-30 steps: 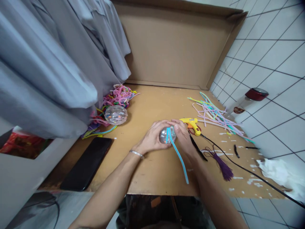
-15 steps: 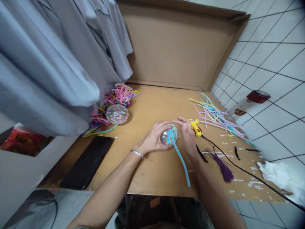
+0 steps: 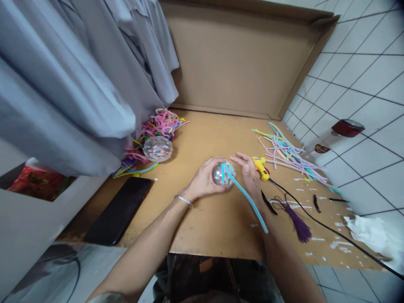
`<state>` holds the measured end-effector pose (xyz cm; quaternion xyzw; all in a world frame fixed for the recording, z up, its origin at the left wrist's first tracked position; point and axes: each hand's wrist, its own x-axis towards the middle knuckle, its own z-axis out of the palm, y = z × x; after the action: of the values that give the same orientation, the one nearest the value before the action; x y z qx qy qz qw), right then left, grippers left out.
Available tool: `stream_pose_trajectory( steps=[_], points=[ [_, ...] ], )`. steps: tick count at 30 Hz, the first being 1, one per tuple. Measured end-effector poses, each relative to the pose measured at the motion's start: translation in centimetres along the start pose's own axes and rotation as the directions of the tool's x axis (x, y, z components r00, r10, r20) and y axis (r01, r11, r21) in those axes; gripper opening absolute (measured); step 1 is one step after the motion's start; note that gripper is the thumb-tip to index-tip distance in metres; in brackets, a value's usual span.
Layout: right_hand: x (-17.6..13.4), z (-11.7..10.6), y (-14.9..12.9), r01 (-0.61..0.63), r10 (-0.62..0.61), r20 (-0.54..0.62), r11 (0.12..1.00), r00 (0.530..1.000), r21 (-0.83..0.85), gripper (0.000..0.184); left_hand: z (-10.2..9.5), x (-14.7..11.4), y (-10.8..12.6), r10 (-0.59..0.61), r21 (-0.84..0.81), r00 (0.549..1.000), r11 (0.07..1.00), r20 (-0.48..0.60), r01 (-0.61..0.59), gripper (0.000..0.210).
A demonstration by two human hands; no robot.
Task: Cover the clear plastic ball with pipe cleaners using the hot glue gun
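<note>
My left hand [image 3: 205, 176] is wrapped around a clear plastic ball [image 3: 217, 173] with small bits showing inside. A blue pipe cleaner [image 3: 249, 200] lies bent over the ball's front, and its long tail hangs toward my right forearm. Just right of the ball is my right hand [image 3: 250, 172], fingers stretched out and apart, holding nothing I can see. A yellow glue gun [image 3: 260, 168] lies on the table right beside it, partly behind the hand.
Another clear ball [image 3: 158, 149] sits by a tangled heap of pipe cleaners [image 3: 166, 122]. Loose pipe cleaners [image 3: 287, 151], a clear bottle with a red lid [image 3: 347, 128], purple cords [image 3: 298, 223], white tissue [image 3: 372, 235] and the gun's cable [image 3: 328, 229] lie right. A phone [image 3: 120, 210] lies left.
The ball has turned slightly in my left hand, and the pipe cleaner's tail has swung right toward my right forearm. My right hand has barely moved. The view has shifted slightly.
</note>
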<state>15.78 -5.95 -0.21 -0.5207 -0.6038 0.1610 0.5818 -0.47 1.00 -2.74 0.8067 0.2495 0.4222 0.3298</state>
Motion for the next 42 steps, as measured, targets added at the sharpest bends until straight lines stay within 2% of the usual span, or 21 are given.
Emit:
stream_pose_trajectory(
  steps=[3,6,11,16,23,29,33,38,42],
  points=[
    [0.1,-0.1,0.1,-0.001,0.002,-0.065,1.000,0.998,0.004,0.051,0.0,0.1,0.6,-0.113,-0.064,0.994,0.992,-0.005,0.113,0.069],
    [0.2,-0.3,1.2,0.015,-0.016,-0.096,1.000,0.995,-0.012,0.039,-0.1,0.1,1.1,-0.237,-0.108,0.972,0.966,0.006,0.236,0.070],
    [0.1,-0.3,2.4,0.104,-0.100,0.045,0.989,0.994,-0.101,0.021,-0.2,0.4,1.1,-0.342,-0.179,0.939,0.923,0.017,0.340,0.068],
    [-0.2,0.1,0.9,0.114,-0.094,0.113,0.976,0.989,-0.185,0.028,-0.4,0.6,1.0,-0.370,-0.164,0.928,0.914,0.038,0.371,0.067],
    [0.1,-0.2,1.2,0.161,-0.152,0.057,0.962,0.987,-0.220,0.017,-0.4,0.6,1.7,-0.351,-0.158,0.934,0.920,0.072,0.358,0.068],
    [0.0,-0.2,1.0,0.261,-0.239,0.108,0.905,0.965,-0.335,0.022,-0.3,0.4,1.5,-0.348,-0.171,0.934,0.919,0.080,0.357,0.068],
    [-0.1,-0.2,1.5,0.260,-0.234,0.117,0.908,0.965,-0.329,0.020,-0.3,0.4,1.5,-0.331,-0.181,0.939,0.922,0.091,0.342,0.068],
    [0.1,-0.4,1.7,0.208,-0.203,0.041,0.956,0.978,-0.206,0.018,-0.2,0.2,1.5,-0.283,-0.191,0.956,0.937,0.077,0.293,0.068],
    [0.2,-0.3,1.1,0.241,-0.257,-0.021,0.927,0.966,-0.289,0.028,-0.1,0.2,1.4,-0.222,-0.113,0.975,0.968,0.025,0.223,0.068]
  ],
)
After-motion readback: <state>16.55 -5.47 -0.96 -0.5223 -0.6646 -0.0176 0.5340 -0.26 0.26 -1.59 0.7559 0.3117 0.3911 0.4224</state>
